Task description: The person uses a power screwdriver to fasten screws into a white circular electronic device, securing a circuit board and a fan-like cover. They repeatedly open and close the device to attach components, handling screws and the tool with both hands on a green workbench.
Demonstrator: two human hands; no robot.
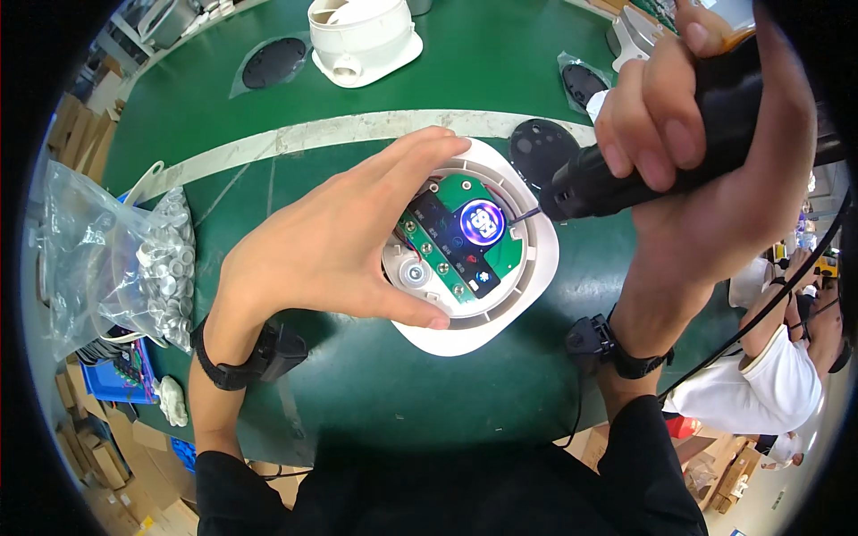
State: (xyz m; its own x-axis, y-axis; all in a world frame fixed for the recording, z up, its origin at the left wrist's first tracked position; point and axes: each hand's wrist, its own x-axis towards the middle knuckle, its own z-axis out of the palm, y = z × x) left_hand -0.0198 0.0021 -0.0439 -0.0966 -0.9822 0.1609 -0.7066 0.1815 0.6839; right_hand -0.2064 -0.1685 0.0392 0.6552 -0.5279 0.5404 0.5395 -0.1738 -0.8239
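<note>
A white rounded plastic housing [538, 259] lies on the green table, its inside facing up. Within it sits a green circuit board [505, 255] with a dark strip and a round, lit display [483, 221]. My left hand [344, 228] spans the housing's left side, fingers at the far rim and thumb at the near rim. In my right hand [688, 134] is a black electric screwdriver [626, 174], gripped with the fingers wrapped round its body. Its thin bit points left and reaches the board's edge beside the display; whether it sits in a screw is too small to tell.
Beyond the housing lies a round black cover [543, 150]. A white cylindrical housing [362, 45] stands at the back, between bagged black discs [274, 62]. To the left are a clear bag of small white caps [165, 268] and a blue tray [116, 380]. A black cable [760, 313] hangs at right, near another person.
</note>
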